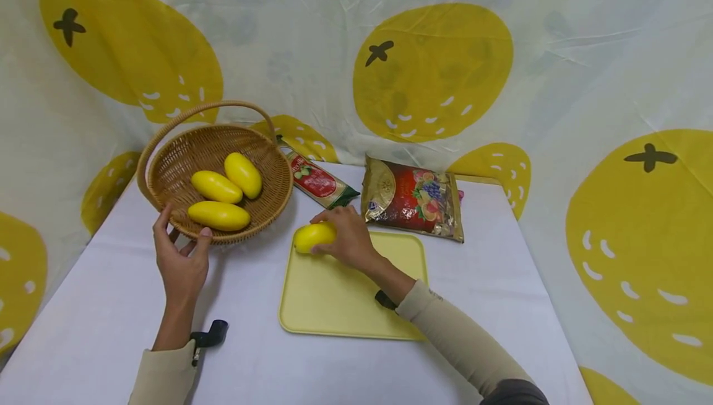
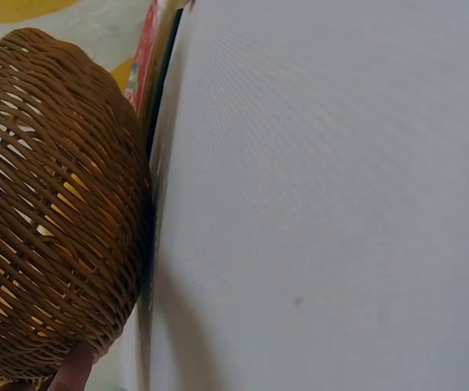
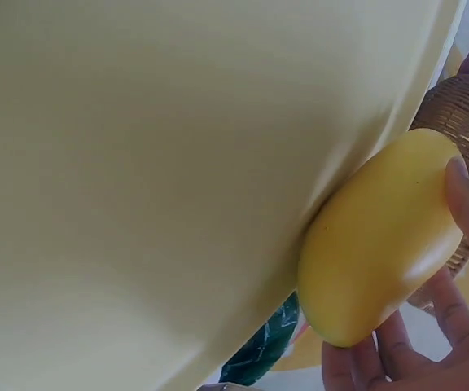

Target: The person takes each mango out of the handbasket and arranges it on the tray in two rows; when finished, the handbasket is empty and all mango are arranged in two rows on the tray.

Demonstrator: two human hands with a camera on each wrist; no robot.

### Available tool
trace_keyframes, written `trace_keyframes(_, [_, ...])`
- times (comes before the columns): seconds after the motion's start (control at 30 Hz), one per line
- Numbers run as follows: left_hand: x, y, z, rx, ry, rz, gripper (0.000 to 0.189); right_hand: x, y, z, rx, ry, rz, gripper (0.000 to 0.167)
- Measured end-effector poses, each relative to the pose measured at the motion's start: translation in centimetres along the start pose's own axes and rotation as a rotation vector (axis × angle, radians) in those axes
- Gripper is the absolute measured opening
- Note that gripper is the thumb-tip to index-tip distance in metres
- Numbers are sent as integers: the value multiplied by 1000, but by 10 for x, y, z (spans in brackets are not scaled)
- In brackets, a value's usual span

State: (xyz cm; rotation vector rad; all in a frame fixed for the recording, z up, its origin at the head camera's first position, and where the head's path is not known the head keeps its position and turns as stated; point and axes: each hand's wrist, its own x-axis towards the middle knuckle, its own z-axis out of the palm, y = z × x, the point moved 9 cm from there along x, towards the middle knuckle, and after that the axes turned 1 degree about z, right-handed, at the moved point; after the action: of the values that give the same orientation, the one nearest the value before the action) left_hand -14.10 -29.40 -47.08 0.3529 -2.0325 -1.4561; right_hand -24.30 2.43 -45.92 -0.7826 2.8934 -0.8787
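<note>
Over the tray [image 1: 345, 300], far-left corner: mango [image 1: 312, 239], pinched by the right hand [image 1: 351, 239]; resting or lifted, cannot tell.
Long axis: roughly left-right, one end toward the basket [image 1: 181, 160].
Basket: left of mango; left hand [image 1: 182, 262] grips its near side.
Nearer hand: right.
Hidden: mango's right end, head view; left fingers mostly cut off, left wrist view.

The bench [image 1: 490, 306] is covered with a white cloth [image 1: 250, 361]. A yellow tray [image 1: 334, 309] is laid near the middle, with a red-and-gold bag [image 1: 409, 197] and a green-and-red packet [image 1: 317, 181] placed just beyond. At the left a wicker basket [image 1: 273, 173] is seen.
</note>
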Motion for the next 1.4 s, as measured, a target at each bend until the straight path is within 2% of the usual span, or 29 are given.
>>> trace_keyframes(0.2, [1,-1,0,8,5,4,79,-7,-6,-1,-78,-4,-25,50])
trace_keyframes(0.3, [1,-1,0,15,2,4,79,-11,-7,-3,-74,-12,-34,42])
trace_keyframes(0.47, [0,-1,0,17,5,4,80,-16,-5,-7,-5,-19,-28,34])
trace_keyframes(0.63, [0,0,0,10,1,8,80,-16,0,-4,40,-43,-5,46])
trace_keyframes(0.77, [1,0,0,11,2,7,80,-14,0,0,7,-62,-1,57])
trace_keyframes(1.17, [1,-4,1,32,2,-4,80,-3,4,15,-88,-83,46,73])
trace_keyframes(1.4, [-1,0,2,23,1,11,79,-4,-2,8,-83,-70,29,79])
